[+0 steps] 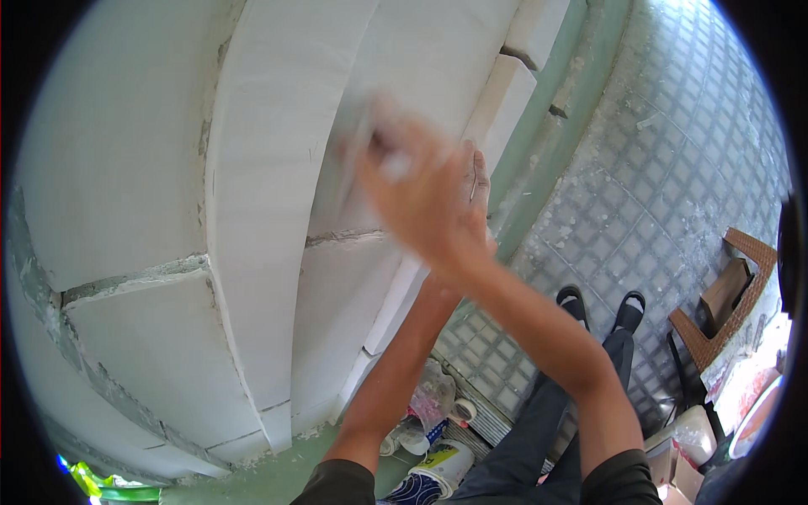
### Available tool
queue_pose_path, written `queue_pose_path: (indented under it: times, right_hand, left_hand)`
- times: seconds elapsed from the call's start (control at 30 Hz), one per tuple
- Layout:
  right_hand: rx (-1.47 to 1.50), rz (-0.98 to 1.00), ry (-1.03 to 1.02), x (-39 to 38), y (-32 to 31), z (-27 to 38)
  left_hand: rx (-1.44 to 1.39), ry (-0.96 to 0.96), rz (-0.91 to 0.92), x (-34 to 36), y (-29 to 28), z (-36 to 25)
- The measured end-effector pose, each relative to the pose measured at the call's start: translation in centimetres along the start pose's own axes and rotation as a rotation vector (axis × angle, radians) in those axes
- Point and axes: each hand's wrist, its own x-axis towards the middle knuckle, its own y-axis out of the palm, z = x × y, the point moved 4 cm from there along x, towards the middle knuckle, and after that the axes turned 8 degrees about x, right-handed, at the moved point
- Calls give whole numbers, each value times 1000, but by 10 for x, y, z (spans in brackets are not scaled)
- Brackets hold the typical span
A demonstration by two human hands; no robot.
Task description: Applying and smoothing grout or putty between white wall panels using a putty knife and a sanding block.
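Both bare arms reach up to a wall of white blocks (278, 168), and my right forearm crosses over my left. My right hand (412, 181) is smeared by motion in front of the recessed block face (425, 76). Its fingers look curled around something with a pale, thin blurred edge, too smeared to name. Behind it, my left hand (478, 181) rests with fingers stretched out along the edge of a white block. My right wrist hides part of that hand.
A pale green ledge (543, 168) runs beside the blocks. Patterned floor tiles (648, 160) lie to the right, under my feet. A white bucket (442, 463), a roll of tape (463, 410) and a plastic bag (433, 391) sit low down. A brown woven frame (741, 320) stands at the right.
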Motion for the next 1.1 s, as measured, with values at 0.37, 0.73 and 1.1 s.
queue_pose_path:
  times: [0.37, 0.73, 1.1]
  right_hand:
    - [53, -28, -161, 3, 1, 15]
    - [88, 111, -239, -25, 6, 6]
    - [-6, 220, -234, 16, -2, 5]
  left_hand:
    - [-816, -98, -121, -9, 26, -9]
    - [-622, -53, 26, -3, 33, -17]
    - [-948, -162, -11, -8, 45, -20]
